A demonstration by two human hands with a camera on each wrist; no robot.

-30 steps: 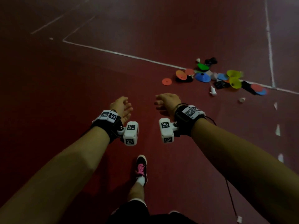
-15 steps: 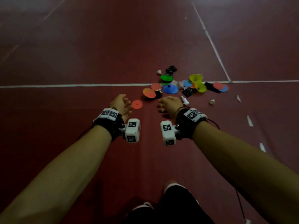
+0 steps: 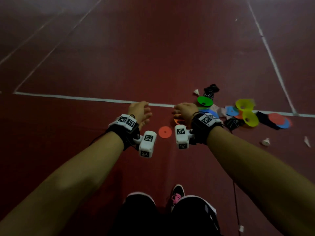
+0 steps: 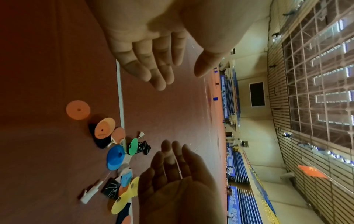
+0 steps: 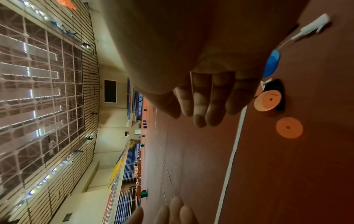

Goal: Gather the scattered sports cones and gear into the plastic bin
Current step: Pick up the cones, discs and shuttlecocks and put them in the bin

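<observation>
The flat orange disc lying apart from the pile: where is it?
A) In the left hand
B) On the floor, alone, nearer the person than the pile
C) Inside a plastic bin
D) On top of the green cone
B: the orange disc lies flat on the red floor, apart from the pile, and neither the left hand nor the right hand touches it.

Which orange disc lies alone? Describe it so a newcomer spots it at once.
Find the white court line crossing the red floor, then the pile of coloured cones lying on it at the right. The lone orange disc lies flat on bare floor on the near side of the line, left of the pile, touching nothing, while the other orange ones overlap neighbours.
</observation>
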